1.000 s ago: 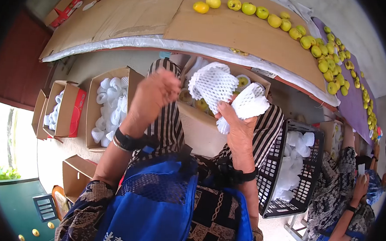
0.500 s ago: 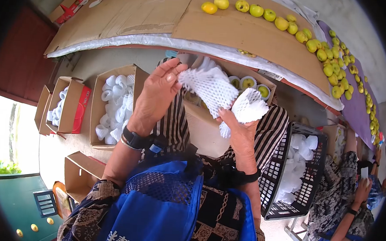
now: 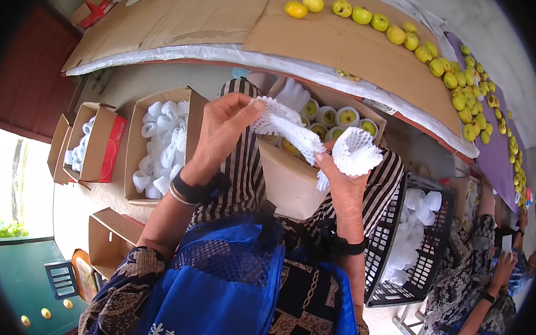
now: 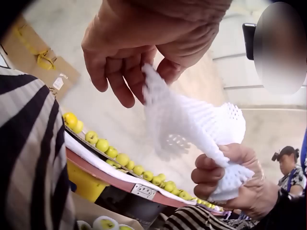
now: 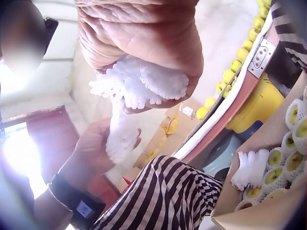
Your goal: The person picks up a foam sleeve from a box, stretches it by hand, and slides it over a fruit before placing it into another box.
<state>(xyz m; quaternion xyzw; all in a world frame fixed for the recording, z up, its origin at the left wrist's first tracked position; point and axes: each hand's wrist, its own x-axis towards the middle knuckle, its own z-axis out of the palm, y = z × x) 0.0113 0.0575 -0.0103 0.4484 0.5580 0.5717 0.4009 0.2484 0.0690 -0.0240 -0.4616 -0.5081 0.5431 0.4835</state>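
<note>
A white foam fruit net is stretched between the two hands above the lap. The left hand pinches its left edge between thumb and fingers; the left wrist view shows that pinched corner of the net. The right hand grips the net's other end, together with a second white foam net that flares out above the fist. Behind the hands, between the knees, stands a cardboard box of yellow-green apples in foam nets. A stack of empty-looking nets lies in that box.
A cardboard box of foam nets stands at the left, a black plastic crate of them at the right. Ahead is a cardboard-covered table with a row of loose apples. Another person is at the far right.
The left hand, apart from the net a second ago, has come to the net's left edge and now pinches it. The net is drawn out narrower and more level between the hands.
</note>
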